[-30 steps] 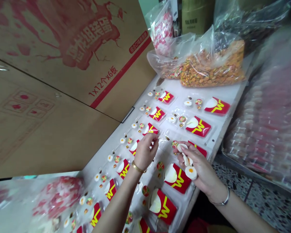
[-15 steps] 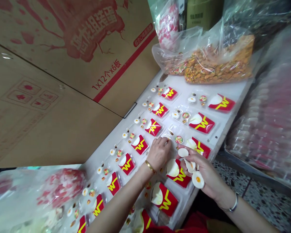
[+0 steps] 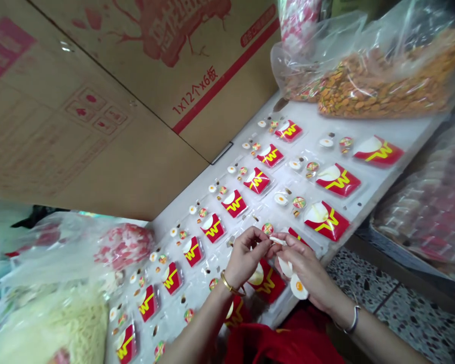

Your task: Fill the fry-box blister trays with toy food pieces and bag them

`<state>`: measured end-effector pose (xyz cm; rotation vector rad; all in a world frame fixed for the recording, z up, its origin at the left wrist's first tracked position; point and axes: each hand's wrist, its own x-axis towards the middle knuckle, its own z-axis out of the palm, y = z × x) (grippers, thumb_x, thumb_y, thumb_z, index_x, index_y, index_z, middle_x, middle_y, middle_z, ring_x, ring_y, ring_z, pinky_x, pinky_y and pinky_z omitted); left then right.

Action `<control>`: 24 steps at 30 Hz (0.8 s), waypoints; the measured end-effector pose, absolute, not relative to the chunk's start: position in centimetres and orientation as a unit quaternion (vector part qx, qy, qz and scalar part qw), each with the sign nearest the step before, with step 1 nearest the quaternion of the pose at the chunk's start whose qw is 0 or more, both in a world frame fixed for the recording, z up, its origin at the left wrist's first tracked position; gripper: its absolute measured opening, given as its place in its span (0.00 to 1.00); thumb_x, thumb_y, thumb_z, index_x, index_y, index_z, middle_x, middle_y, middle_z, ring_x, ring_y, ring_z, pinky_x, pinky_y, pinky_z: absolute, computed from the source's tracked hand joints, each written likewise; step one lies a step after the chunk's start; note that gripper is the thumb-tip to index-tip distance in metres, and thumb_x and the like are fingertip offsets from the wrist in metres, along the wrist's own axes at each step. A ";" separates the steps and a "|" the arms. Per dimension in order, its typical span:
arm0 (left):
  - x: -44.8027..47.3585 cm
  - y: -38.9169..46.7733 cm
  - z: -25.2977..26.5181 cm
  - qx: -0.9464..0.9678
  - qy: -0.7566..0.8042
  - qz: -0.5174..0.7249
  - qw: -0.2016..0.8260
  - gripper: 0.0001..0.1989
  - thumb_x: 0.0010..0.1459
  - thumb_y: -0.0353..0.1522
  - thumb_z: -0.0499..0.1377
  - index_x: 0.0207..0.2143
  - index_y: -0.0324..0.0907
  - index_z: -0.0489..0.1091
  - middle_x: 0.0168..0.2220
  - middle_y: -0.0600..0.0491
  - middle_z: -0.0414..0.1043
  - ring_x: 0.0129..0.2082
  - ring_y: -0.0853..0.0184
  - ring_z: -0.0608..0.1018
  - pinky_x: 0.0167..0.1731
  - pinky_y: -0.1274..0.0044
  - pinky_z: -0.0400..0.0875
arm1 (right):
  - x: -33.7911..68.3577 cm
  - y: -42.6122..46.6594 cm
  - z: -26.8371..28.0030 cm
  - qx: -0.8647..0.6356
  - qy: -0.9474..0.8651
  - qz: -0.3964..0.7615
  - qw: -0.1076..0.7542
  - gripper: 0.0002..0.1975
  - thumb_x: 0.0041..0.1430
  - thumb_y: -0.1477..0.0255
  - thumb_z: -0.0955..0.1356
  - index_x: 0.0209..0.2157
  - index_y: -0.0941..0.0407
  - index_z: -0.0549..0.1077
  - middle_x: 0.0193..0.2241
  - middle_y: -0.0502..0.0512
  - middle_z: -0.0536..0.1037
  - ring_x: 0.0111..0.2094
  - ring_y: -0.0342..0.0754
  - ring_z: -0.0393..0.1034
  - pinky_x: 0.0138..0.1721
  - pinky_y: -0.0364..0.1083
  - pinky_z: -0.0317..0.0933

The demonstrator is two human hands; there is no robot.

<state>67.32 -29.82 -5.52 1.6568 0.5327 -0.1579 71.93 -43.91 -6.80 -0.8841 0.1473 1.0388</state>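
Pinching the white disc (image 3: 278, 241) lightly by its rim seemed best, as the left hand (image 3: 246, 254) gripped it below centre-frame and the right hand (image 3: 310, 272) grasped fried-egg pieces (image 3: 299, 288).

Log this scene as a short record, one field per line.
Left hand: fingertips at a white piece, close against the right hand; firmness of grip unclear
Right hand: holds several egg pieces, one showing its yolk
Wrists: gold bangle on the left, silver bangle on the right
Table: red packets in rows, with small round discs beside them
Far end: clear bag of orange pieces
Left of the rows: cardboard box, red printing
Floor: speckled
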 end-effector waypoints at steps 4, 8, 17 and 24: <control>66.1 -29.0 -4.8 0.767 0.206 -0.036 0.607 0.14 0.55 0.40 0.62 0.37 0.41 0.65 0.32 0.53 0.68 0.31 0.70 0.70 0.33 0.77 0.66 | 71.2 -43.4 -5.9 -0.404 0.063 0.470 0.782 0.08 0.55 0.70 0.67 0.38 0.54 0.73 0.25 0.47 0.70 0.23 0.40 0.58 0.26 0.40 0.55; 65.5 -28.6 -3.8 0.842 0.164 0.024 0.513 0.12 0.55 0.38 0.62 0.40 0.42 0.67 0.38 0.52 0.67 0.38 0.68 0.69 0.41 0.75 0.66 | 71.1 -43.0 -5.4 -0.409 0.035 0.515 0.752 0.07 0.57 0.69 0.66 0.28 0.57 0.74 0.19 0.49 0.68 0.20 0.41 0.57 0.22 0.39 0.51; 65.8 -24.9 -7.1 0.766 0.272 0.072 0.578 0.11 0.54 0.36 0.60 0.35 0.40 0.63 0.28 0.57 0.63 0.26 0.74 0.68 0.28 0.80 0.65 | 70.4 -43.4 -5.6 -0.184 0.284 0.525 0.781 0.10 0.55 0.73 0.66 0.37 0.61 0.75 0.31 0.60 0.75 0.28 0.43 0.65 0.21 0.35 0.55; 67.5 -25.2 -8.6 0.922 0.234 0.033 0.307 0.06 0.54 0.33 0.60 0.34 0.41 0.69 0.30 0.54 0.69 0.31 0.68 0.70 0.35 0.74 0.64 | 69.8 -43.9 -5.3 -0.172 0.298 0.508 0.790 0.11 0.60 0.71 0.64 0.41 0.60 0.74 0.33 0.61 0.75 0.25 0.43 0.64 0.15 0.35 0.53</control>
